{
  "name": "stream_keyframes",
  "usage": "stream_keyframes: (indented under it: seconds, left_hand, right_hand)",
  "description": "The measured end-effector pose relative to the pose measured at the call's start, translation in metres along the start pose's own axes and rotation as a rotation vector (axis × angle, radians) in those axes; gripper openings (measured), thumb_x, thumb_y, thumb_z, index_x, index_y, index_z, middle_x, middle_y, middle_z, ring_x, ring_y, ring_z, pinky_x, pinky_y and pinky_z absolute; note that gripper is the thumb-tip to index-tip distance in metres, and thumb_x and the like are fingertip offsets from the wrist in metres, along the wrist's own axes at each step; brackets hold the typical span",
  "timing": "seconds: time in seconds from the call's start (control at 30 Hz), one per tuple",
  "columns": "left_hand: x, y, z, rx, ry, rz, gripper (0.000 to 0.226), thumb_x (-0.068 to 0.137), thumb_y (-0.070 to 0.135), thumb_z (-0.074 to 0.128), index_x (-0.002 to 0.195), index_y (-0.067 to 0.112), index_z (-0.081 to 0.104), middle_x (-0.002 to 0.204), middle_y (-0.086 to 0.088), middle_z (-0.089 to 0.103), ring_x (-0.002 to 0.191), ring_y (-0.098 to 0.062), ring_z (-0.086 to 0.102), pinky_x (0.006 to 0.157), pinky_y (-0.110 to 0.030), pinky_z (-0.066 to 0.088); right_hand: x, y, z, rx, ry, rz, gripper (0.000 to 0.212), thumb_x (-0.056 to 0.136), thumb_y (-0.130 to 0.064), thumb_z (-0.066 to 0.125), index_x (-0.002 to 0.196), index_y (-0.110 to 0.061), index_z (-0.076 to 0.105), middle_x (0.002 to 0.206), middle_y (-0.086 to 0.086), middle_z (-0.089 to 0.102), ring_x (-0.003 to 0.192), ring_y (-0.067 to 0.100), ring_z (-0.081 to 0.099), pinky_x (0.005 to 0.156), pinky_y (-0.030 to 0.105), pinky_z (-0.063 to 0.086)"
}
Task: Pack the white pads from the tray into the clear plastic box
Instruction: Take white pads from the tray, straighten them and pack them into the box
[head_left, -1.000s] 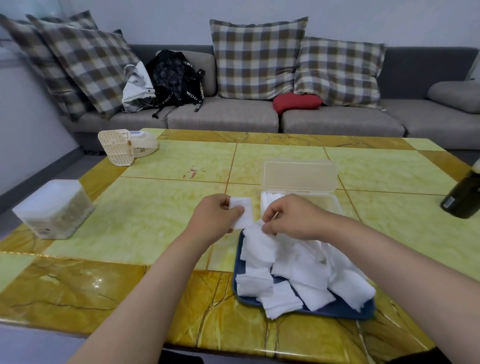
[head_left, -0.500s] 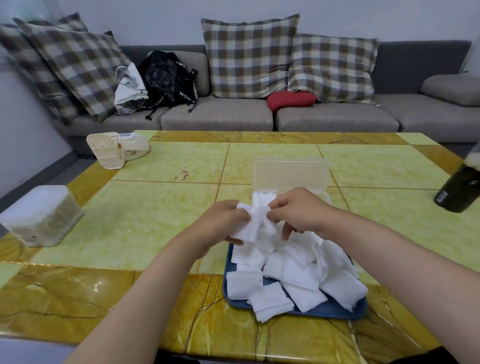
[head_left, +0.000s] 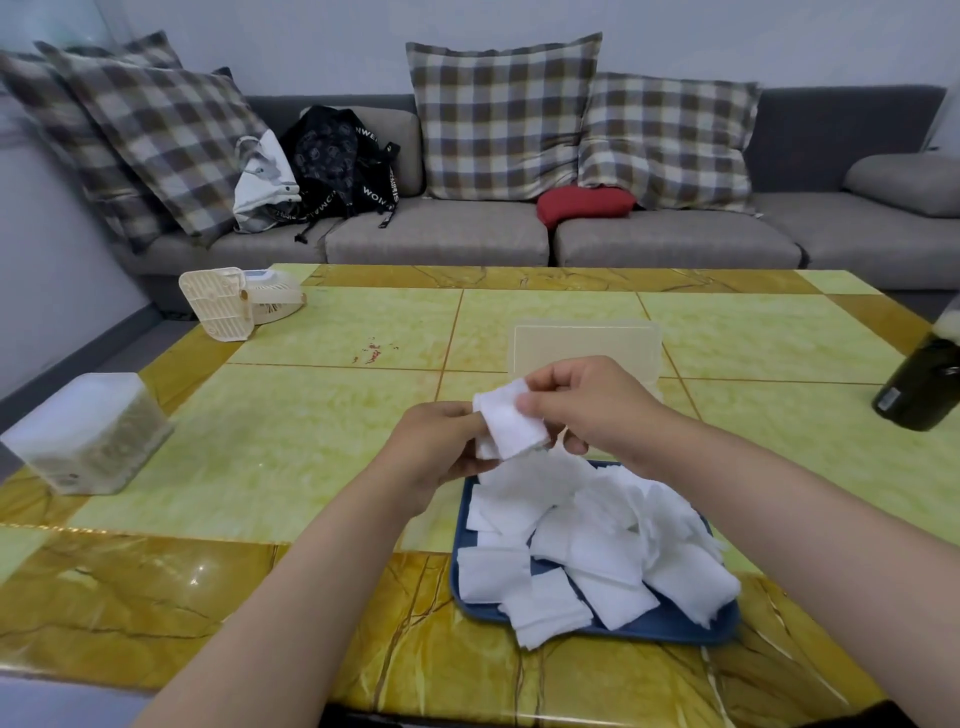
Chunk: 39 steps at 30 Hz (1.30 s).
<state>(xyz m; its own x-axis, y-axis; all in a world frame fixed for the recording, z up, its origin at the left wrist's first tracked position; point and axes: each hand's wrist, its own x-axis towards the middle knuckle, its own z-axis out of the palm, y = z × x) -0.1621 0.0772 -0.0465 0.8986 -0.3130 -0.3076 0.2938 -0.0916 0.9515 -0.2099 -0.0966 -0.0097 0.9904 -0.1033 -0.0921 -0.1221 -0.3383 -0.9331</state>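
Observation:
A blue tray (head_left: 675, 626) near the table's front edge carries a loose heap of white pads (head_left: 587, 540). Just above its far end, both hands hold a small stack of white pads (head_left: 511, 423). My left hand (head_left: 441, 447) grips the stack from the left and below. My right hand (head_left: 587, 400) pinches its top right corner between thumb and fingers. The clear plastic box (head_left: 587, 345) stands behind the hands with its lid raised; my right hand hides its inside.
On the yellow-green tiled table, a white lidded container (head_left: 88, 431) stands at the left edge, a cream fan (head_left: 234, 301) lies at the far left and a dark bottle (head_left: 922, 384) stands at the right edge. A grey sofa with checked cushions runs behind.
The right hand picked a pad off the heap and brought it onto the one in the left hand. Both hands have risen a little above the tray with the stack.

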Motion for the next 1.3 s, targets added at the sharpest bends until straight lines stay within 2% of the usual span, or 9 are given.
stream_keyframes:
  seconds: [0.17,0.53,0.67,0.73,0.8,0.93,1.1,1.23,1.3]
  left_hand:
    - [-0.004,0.006,-0.001,-0.043,-0.077,-0.002,0.027,0.097,0.018,0.061,0.113,-0.002,0.071,0.103,-0.017,0.077,0.094,-0.027,0.076,0.070,-0.027,0.061]
    - [-0.007,0.009,-0.001,-0.102,-0.132,-0.032,0.041,0.100,0.036,0.056,0.113,-0.001,0.070,0.101,-0.018,0.077,0.093,-0.029,0.076,0.079,-0.035,0.062]
    - [-0.009,0.008,-0.002,0.070,-0.049,0.046,0.023,0.090,0.016,0.072,0.107,0.000,0.073,0.099,-0.015,0.078,0.087,-0.025,0.077,0.070,-0.026,0.061]
    - [-0.007,0.006,-0.005,0.113,0.063,0.082,0.013,0.091,0.008,0.070,0.102,0.003,0.073,0.098,-0.014,0.077,0.083,-0.024,0.076,0.067,-0.026,0.062]
    - [-0.005,0.006,-0.010,0.100,0.157,0.103,0.005,0.093,0.008,0.067,0.093,0.008,0.072,0.098,-0.012,0.075,0.083,-0.023,0.075,0.066,-0.026,0.062]
    - [-0.005,0.004,-0.014,0.094,0.187,0.092,0.007,0.094,0.008,0.065,0.089,0.012,0.069,0.100,-0.009,0.073,0.085,-0.021,0.073,0.065,-0.023,0.062]
    - [-0.005,0.002,-0.008,0.115,0.170,0.076,0.008,0.094,0.008,0.064,0.088,0.013,0.068,0.099,-0.008,0.073,0.084,-0.018,0.073,0.061,-0.020,0.060]
    - [-0.004,0.002,-0.008,0.098,0.172,0.067,0.010,0.094,0.008,0.062,0.088,0.014,0.067,0.099,-0.008,0.072,0.086,-0.020,0.072,0.065,-0.023,0.062]
    - [-0.004,0.004,-0.008,0.088,0.167,0.055,0.012,0.094,0.007,0.056,0.092,0.012,0.066,0.100,-0.009,0.070,0.085,-0.021,0.069,0.072,-0.029,0.062]
  right_hand:
    - [0.002,0.004,0.008,-0.052,0.075,-0.009,0.002,0.089,-0.009,0.074,0.089,-0.009,0.075,0.076,0.008,0.075,0.057,0.016,0.066,0.044,0.026,0.047]
    - [0.005,0.005,0.013,-0.206,0.107,-0.032,0.008,0.086,-0.012,0.076,0.090,-0.007,0.072,0.075,0.010,0.075,0.042,0.008,0.062,0.038,0.020,0.045]
    - [0.008,0.008,0.012,-0.214,0.144,-0.014,0.013,0.087,-0.022,0.074,0.091,-0.010,0.070,0.075,0.006,0.075,0.049,0.013,0.067,0.040,0.023,0.048]
    - [0.011,0.012,0.008,-0.375,0.143,-0.012,0.017,0.090,-0.027,0.066,0.088,-0.011,0.071,0.081,0.006,0.076,0.054,0.016,0.068,0.041,0.024,0.045]
    - [0.014,0.021,0.003,-0.673,0.058,0.007,0.020,0.086,-0.025,0.060,0.082,-0.012,0.074,0.083,0.006,0.075,0.071,0.023,0.071,0.054,0.031,0.051]
    - [0.010,0.029,0.009,-0.999,-0.076,0.140,0.027,0.073,-0.042,0.071,0.084,-0.017,0.074,0.081,-0.002,0.073,0.076,0.019,0.068,0.059,0.028,0.046]
    - [0.015,0.026,0.013,-0.896,-0.162,0.147,0.043,0.070,-0.042,0.084,0.101,-0.013,0.075,0.099,0.003,0.076,0.090,0.021,0.071,0.078,0.035,0.058]
    - [0.015,0.026,0.006,-0.731,-0.098,0.112,0.032,0.074,-0.029,0.082,0.086,-0.002,0.069,0.073,0.001,0.059,0.065,0.019,0.053,0.061,0.030,0.044]
    - [0.014,0.024,0.000,-0.572,-0.051,0.107,0.031,0.078,-0.026,0.081,0.090,0.000,0.071,0.069,-0.002,0.055,0.063,0.016,0.049,0.059,0.027,0.040]
